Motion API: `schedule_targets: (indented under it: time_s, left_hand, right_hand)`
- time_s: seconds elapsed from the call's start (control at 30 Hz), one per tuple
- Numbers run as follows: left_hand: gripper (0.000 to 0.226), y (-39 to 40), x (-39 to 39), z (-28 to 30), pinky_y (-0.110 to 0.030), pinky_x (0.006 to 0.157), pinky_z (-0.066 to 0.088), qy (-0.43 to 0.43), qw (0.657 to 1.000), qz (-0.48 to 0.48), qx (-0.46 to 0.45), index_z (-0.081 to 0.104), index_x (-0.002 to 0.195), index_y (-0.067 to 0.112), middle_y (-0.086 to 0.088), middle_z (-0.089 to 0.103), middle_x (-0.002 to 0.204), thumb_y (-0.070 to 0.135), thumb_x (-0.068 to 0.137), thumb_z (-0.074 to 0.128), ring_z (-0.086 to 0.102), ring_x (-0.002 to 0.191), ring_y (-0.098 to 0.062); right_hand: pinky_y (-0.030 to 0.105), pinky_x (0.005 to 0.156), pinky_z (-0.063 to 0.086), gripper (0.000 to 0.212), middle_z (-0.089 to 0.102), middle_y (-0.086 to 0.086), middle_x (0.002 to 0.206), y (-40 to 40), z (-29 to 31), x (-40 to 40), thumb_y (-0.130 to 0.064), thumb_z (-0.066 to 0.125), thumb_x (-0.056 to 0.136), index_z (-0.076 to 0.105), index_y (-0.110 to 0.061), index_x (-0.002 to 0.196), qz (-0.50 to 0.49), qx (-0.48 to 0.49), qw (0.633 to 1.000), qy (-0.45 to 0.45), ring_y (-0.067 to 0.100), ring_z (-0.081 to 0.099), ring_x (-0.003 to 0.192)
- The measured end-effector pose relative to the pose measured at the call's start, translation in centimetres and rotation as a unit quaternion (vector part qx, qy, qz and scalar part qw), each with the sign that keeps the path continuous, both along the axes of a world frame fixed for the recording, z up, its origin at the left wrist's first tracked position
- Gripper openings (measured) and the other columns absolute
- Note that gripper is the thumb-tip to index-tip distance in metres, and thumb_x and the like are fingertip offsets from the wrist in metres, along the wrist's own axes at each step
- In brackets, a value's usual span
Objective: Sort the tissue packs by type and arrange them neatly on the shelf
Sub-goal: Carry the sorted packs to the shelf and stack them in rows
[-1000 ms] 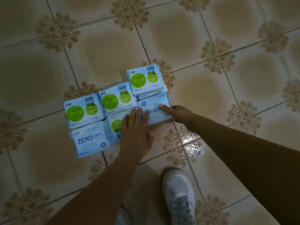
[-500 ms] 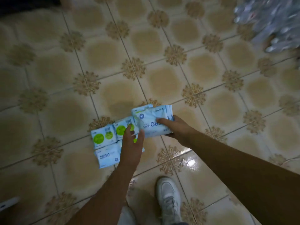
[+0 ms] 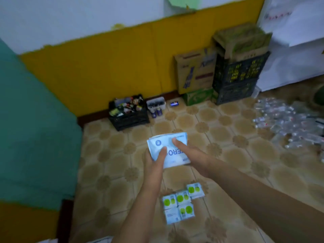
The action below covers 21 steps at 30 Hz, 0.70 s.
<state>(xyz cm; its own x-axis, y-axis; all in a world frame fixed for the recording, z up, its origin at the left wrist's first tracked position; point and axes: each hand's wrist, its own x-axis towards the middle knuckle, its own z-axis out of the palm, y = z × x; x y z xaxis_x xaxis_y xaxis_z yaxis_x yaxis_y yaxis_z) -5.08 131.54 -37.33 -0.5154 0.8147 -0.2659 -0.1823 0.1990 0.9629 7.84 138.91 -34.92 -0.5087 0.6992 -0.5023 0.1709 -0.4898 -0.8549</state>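
Tiled floor (image 3: 236, 165), beige with brown floral medallions, running to a yellow-and-white wall (image 3: 105, 67); teal panel (image 3: 31, 120) along its left side.

Item: pale blue tissue pack marked ZERO (image 3: 172, 152), held in the air between both my hands, over the middle of the floor. My left hand (image 3: 155, 159) grips its left end, thumb curled over the top face. My right hand (image 3: 191, 154) holds the right side, thumb lying across the print.

Item: remaining tissue packs (image 3: 182, 201), a touching cluster flat on the floor near its closest edge; four show green circles, one is plain blue.

Item: black crate of oddments (image 3: 128, 113) against the wall.

Item: cardboard boxes (image 3: 196, 72) and a tall black crate (image 3: 240, 76) at the far right corner.

Item: heap of clear plastic bottles (image 3: 291, 123) by the right edge.
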Motion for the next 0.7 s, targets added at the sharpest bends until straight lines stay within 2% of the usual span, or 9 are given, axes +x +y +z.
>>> schedule_targets:
  time_s: [0.13,0.2,0.27,0.33,0.4,0.5,0.57,0.63,0.7]
  left_hand:
    - [0.051,-6.5,-2.4,10.3,-0.045,0.088,0.059,0.007,0.995,0.081,0.051,0.058,0.129,0.022,-0.005,0.072,0.116,0.034,0.083,0.074,0.071,0.102,-0.026]
    - [0.038,-10.2,-3.1,14.3,-0.036,0.081,0.061,0.012,0.991,0.112,0.077,0.056,0.131,0.018,-0.009,0.071,0.118,0.021,0.094,0.064,0.070,0.103,-0.028]
    - [0.028,-14.0,-3.8,17.3,-0.036,0.081,0.061,0.042,0.984,0.148,0.092,0.058,0.124,0.021,-0.008,0.071,0.116,0.022,0.097,0.062,0.071,0.102,-0.027]
    - [0.039,-18.4,-4.0,19.8,-0.046,0.089,0.058,0.090,0.972,0.195,0.095,0.061,0.118,0.027,-0.004,0.072,0.115,0.047,0.086,0.070,0.071,0.102,-0.025]
    - [0.058,-23.3,-3.8,21.5,-0.048,0.091,0.056,0.126,0.957,0.248,0.087,0.063,0.117,0.027,-0.002,0.073,0.114,0.063,0.073,0.071,0.071,0.103,-0.023]
    - [0.057,-30.6,-1.4,23.8,-0.046,0.092,0.056,0.162,0.932,0.312,0.092,0.060,0.124,0.019,-0.004,0.071,0.119,0.052,0.078,0.072,0.069,0.108,-0.024]
    - [0.049,-35.5,0.3,24.7,-0.033,0.085,0.058,0.182,0.914,0.351,0.090,0.058,0.125,0.014,-0.004,0.072,0.116,0.038,0.085,0.073,0.070,0.106,-0.020]
    - [0.035,-40.8,2.3,25.9,-0.022,0.076,0.057,0.199,0.895,0.390,0.086,0.060,0.122,0.013,-0.002,0.073,0.108,0.024,0.091,0.070,0.072,0.097,-0.010]
    - [0.031,-46.6,4.3,26.7,-0.030,0.080,0.059,0.214,0.879,0.420,0.080,0.064,0.119,0.016,-0.003,0.075,0.107,0.026,0.090,0.071,0.073,0.096,-0.015]
  right_hand:
    - [0.040,0.092,0.056,0.047,0.075,-0.001,0.103,-5.8,10.7,-4.6,-0.063,0.056,0.087,0.065,-0.026,0.116,0.031,0.076,0.997,-0.003,0.019,0.072,0.094]
    - [0.037,0.090,0.057,0.037,0.075,-0.003,0.099,-8.7,14.5,-6.2,-0.059,0.057,0.089,0.065,-0.028,0.107,0.068,0.117,0.991,0.016,0.015,0.071,0.090]
    - [0.036,0.089,0.057,0.035,0.072,-0.002,0.102,-11.6,17.5,-7.6,-0.051,0.057,0.092,0.061,-0.024,0.115,0.105,0.152,0.982,0.037,0.016,0.070,0.091]
    - [0.043,0.094,0.054,0.042,0.071,0.002,0.110,-14.8,19.8,-8.6,-0.053,0.058,0.091,0.058,-0.025,0.121,0.155,0.181,0.970,0.049,0.020,0.069,0.098]
    - [0.046,0.093,0.054,0.034,0.073,0.003,0.107,-18.1,21.6,-9.3,-0.053,0.060,0.090,0.064,-0.027,0.112,0.213,0.202,0.953,0.076,0.022,0.070,0.097]
    - [0.050,0.089,0.056,0.023,0.075,0.001,0.093,-23.6,23.3,-9.6,-0.044,0.063,0.092,0.067,-0.023,0.100,0.293,0.219,0.925,0.102,0.023,0.072,0.089]
    - [0.049,0.087,0.056,0.021,0.075,0.002,0.090,-27.9,23.7,-9.4,-0.039,0.062,0.093,0.068,-0.020,0.096,0.341,0.217,0.907,0.117,0.024,0.071,0.087]
    - [0.035,0.075,0.057,0.026,0.072,0.002,0.088,-32.8,24.3,-8.9,-0.035,0.058,0.096,0.069,-0.013,0.105,0.390,0.212,0.886,0.131,0.020,0.068,0.081]
    - [0.023,0.058,0.052,0.029,0.070,0.001,0.087,-38.2,25.4,-8.0,-0.034,0.054,0.098,0.066,-0.012,0.112,0.444,0.217,0.857,0.142,0.013,0.065,0.073]
